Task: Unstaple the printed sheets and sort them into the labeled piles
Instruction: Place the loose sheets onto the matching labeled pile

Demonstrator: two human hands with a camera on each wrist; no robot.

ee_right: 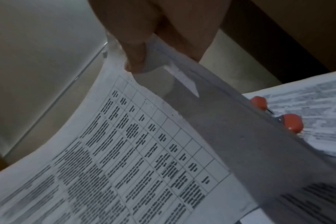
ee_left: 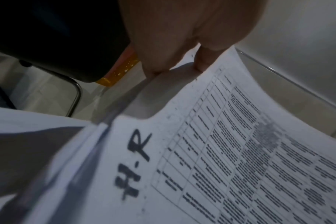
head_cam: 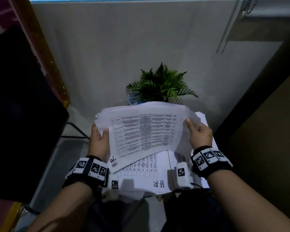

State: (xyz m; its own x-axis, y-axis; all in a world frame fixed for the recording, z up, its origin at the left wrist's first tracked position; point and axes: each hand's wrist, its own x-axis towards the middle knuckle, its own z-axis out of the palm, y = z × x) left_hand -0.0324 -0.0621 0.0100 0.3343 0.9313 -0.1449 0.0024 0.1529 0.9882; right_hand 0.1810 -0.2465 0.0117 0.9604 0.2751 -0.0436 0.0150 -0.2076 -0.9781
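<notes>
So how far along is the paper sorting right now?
Partly done: a pile marked H.R already lies below. In hand: the left hand and right hand hold a sheaf marked H-R above it. Left: setting it down. Whether staples remain can't be seen.

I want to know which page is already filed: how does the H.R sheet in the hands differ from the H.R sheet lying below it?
The held sheet is lifted and bowed between the left hand and right hand; the lower sheet lies flat on a pile. The held sheet's label sits near the left wrist, the lower sheet's at its near edge. Both carry printed tables and a handwritten H.R.
</notes>
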